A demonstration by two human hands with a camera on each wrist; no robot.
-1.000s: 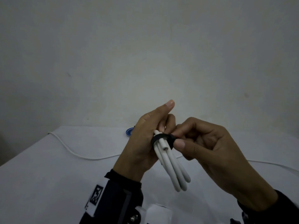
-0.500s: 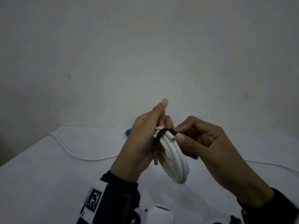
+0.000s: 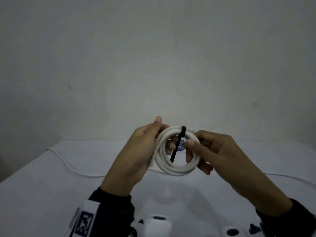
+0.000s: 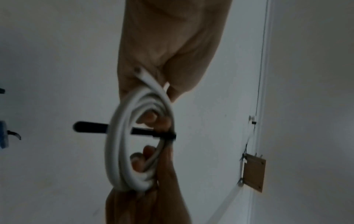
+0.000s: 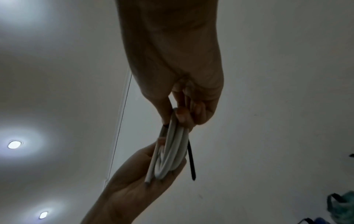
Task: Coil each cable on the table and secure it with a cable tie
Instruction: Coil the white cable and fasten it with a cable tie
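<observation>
A white cable coil (image 3: 177, 170) hangs above the table, turned flat toward me. A black cable tie (image 3: 183, 130) wraps the top of the coil, and its tail hangs down through the ring. My left hand (image 3: 159, 134) grips the coil's left side, with the thumb over the top and the fingers inside the ring. My right hand (image 3: 192, 149) pinches the right side between thumb and fingers. The left wrist view has the coil (image 4: 116, 144) edge-on with the tie (image 4: 90, 127) sticking out sideways. In the right wrist view the coil (image 5: 172, 148) sits between both hands, the tie's tail (image 5: 191, 163) beside it.
A second white cable (image 3: 68, 166) lies loose across the white table (image 3: 42, 194) and runs on toward the right edge. A small blue roll (image 3: 181, 146) stands on the table behind the coil. A plain wall rises just past the table's far edge.
The coil, earlier edge-on and hanging downward, is turned flat to face me. My right hand has moved from the tie to the coil's right side, and the tie's tail now hangs free.
</observation>
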